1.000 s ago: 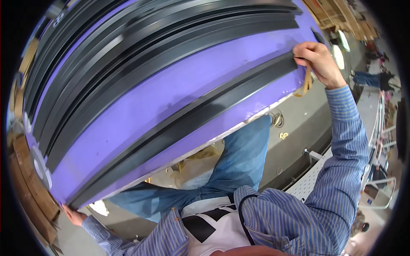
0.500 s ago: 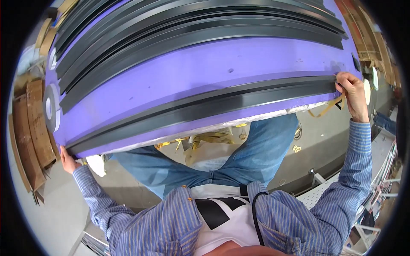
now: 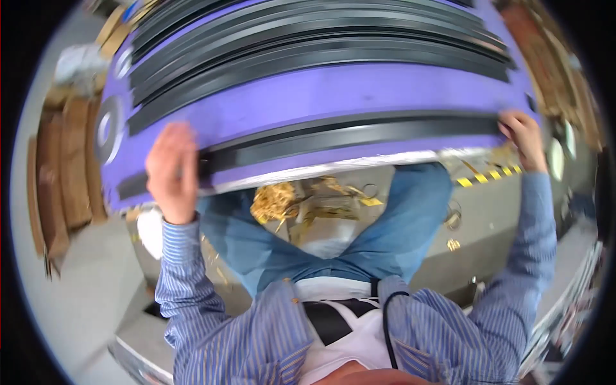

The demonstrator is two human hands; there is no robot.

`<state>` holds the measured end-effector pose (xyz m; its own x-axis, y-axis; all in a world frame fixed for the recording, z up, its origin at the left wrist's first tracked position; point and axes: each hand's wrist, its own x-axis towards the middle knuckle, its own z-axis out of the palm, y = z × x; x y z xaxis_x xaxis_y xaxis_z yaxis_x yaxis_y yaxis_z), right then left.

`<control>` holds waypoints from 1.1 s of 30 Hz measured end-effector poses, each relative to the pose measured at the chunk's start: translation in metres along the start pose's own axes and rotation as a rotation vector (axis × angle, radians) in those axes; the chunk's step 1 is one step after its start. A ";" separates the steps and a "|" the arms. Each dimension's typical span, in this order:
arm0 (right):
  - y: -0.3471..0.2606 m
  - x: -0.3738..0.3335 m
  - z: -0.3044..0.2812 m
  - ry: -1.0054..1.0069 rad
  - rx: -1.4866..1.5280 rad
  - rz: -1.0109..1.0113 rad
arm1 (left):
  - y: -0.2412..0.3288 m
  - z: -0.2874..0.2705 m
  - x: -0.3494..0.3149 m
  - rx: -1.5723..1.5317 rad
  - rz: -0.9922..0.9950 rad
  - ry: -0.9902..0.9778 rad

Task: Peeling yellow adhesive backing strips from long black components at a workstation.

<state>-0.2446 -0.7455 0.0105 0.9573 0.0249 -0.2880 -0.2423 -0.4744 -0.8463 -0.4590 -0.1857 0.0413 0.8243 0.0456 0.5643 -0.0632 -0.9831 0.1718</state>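
Observation:
A long dark grey profile strip (image 3: 333,136) lies along the near edge of a purple-topped table (image 3: 289,106). My right hand (image 3: 523,138) is closed on the strip's right end, thumb and fingers pinching it. Toward the other end, my left hand (image 3: 172,170) is over the strip, smeared by motion, its fingers pointing away from me and its thumb apart. It covers part of the strip, whose left end shows beyond the hand. Whether that hand touches the strip cannot be made out.
Several similar dark strips (image 3: 308,59) lie side by side across the far part of the table. Roll-shaped rings (image 3: 115,117) sit at its left edge. Cardboard (image 3: 76,167) stands at the left, more cardboard (image 3: 536,58) at the right. Crumpled yellowish material (image 3: 273,202) lies below the table edge.
My left hand has let go of the strip's left end and moved rightward and up over it. My right hand stays at the right end. The view has shifted slightly.

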 end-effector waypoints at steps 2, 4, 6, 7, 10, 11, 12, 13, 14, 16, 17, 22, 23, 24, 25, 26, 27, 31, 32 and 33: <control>-0.012 0.001 0.017 -0.009 -0.078 0.023 | 0.066 0.036 0.025 -0.187 0.174 -0.113; -0.019 0.002 0.028 -0.036 -0.100 0.036 | 0.131 0.073 0.052 -0.408 0.291 -0.117; -0.020 0.000 0.023 -0.031 -0.022 0.015 | 0.199 0.111 0.078 -0.497 0.438 -0.055; -0.018 -0.002 0.021 0.002 -0.025 0.010 | 0.232 0.130 0.088 -0.457 0.506 -0.018; -0.023 -0.005 0.018 -0.009 0.121 0.012 | 0.291 0.180 0.104 -0.392 0.606 0.132; -0.027 -0.008 0.020 -0.011 0.121 0.030 | 0.299 0.196 0.110 -0.504 0.556 0.080; -0.028 -0.011 0.020 -0.011 0.124 0.054 | 0.309 0.201 0.115 -0.618 0.507 0.022; -0.029 -0.012 0.020 -0.016 0.126 0.077 | 0.316 0.205 0.116 -0.620 0.518 0.027; -0.029 -0.010 0.019 -0.010 0.129 0.070 | 0.321 0.209 0.116 -0.637 0.488 0.014; -0.025 -0.010 0.017 -0.009 0.161 0.046 | 0.328 0.210 0.113 -0.673 0.428 -0.023; -0.023 -0.009 0.017 -0.011 0.176 0.033 | 0.330 0.211 0.112 -0.674 0.433 -0.022; -0.020 -0.007 0.016 -0.008 0.209 0.022 | 0.328 0.214 0.113 -0.613 0.433 -0.015; -0.021 -0.008 0.016 -0.012 0.205 0.028 | 0.327 0.214 0.112 -0.594 0.433 -0.019; -0.022 -0.008 0.017 -0.017 0.201 0.035 | 0.328 0.215 0.112 -0.574 0.433 -0.022; -0.023 -0.009 0.018 -0.027 0.199 0.043 | 0.329 0.215 0.112 -0.574 0.433 -0.022; -0.022 -0.009 0.018 -0.030 0.198 0.042 | 0.329 0.215 0.111 -0.572 0.441 -0.013; -0.019 -0.008 0.017 -0.016 0.203 0.039 | 0.329 0.215 0.111 -0.568 0.448 -0.004; -0.020 -0.007 0.021 -0.023 0.173 0.018 | 0.320 0.216 0.111 -0.494 0.506 0.003; -0.023 -0.009 0.022 -0.013 0.137 0.004 | 0.316 0.216 0.110 -0.493 0.513 0.007; -0.024 -0.008 0.023 -0.016 0.108 0.011 | 0.312 0.215 0.109 -0.491 0.518 0.009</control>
<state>-0.2504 -0.7140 0.0230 0.9522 0.0346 -0.3035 -0.2688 -0.3772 -0.8863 -0.2677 -0.5253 -0.0176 0.6156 -0.4019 0.6779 -0.6928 -0.6859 0.2225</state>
